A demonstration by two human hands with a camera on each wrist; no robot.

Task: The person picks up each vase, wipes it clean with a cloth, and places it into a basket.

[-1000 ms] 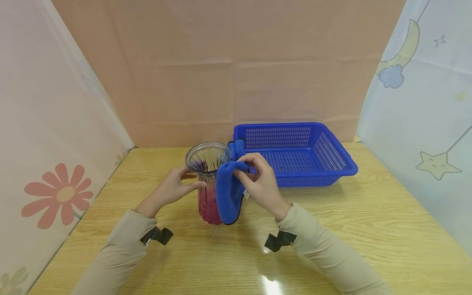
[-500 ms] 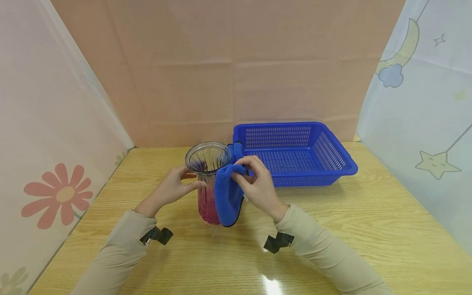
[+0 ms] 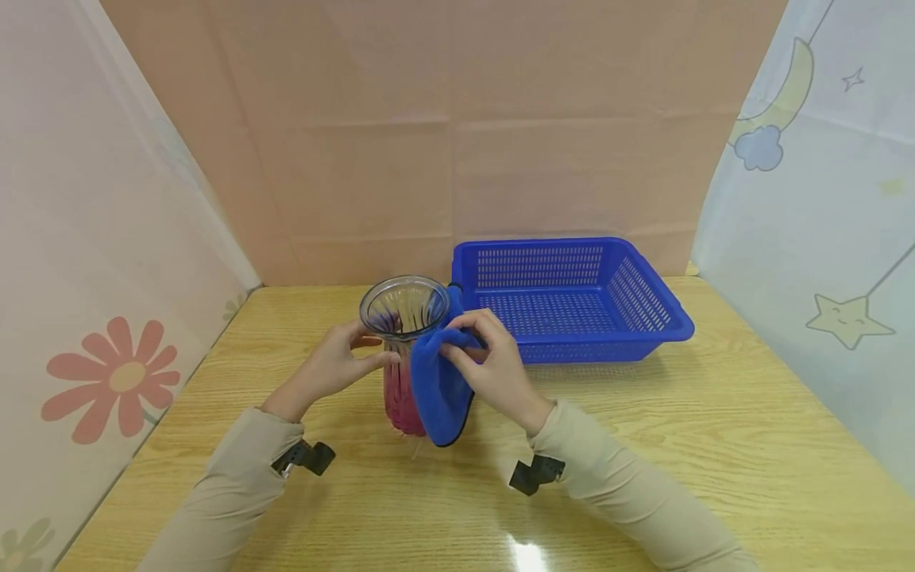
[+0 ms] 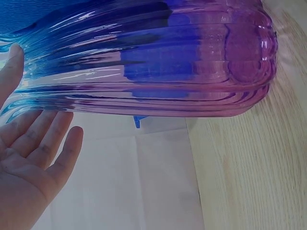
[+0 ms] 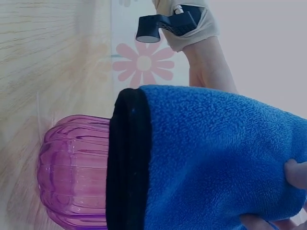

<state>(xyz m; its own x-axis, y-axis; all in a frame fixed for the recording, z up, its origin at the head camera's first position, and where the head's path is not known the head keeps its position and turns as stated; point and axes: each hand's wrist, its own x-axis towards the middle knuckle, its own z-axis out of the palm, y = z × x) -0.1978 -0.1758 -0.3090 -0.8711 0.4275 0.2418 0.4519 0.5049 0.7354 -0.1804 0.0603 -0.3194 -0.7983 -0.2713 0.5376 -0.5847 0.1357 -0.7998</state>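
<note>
A ribbed glass vase [image 3: 400,401], clear at its flared rim and pink toward the base, stands upright on the wooden table. My left hand [image 3: 334,364] holds it below the rim from the left, thumb in front and fingers behind. In the left wrist view the vase [image 4: 235,62] spans the top, with the left fingers [image 4: 53,136] at its narrow neck. My right hand [image 3: 495,364] pinches a folded blue towel [image 3: 438,397] against the vase's right side. Black edging trims the towel [image 5: 206,148] in the right wrist view, where it covers much of the glass.
A blue plastic basket [image 3: 600,351] with slotted walls sits behind and to the right of the vase. Wooden tabletop [image 3: 715,445] extends to the right and front. Hanging cloth sheets [image 3: 343,159] enclose the back and both sides.
My right hand has drawn the towel slightly left and toward me along the vase, and its far end has come lower behind the rim. The vase and left hand have stayed put.
</note>
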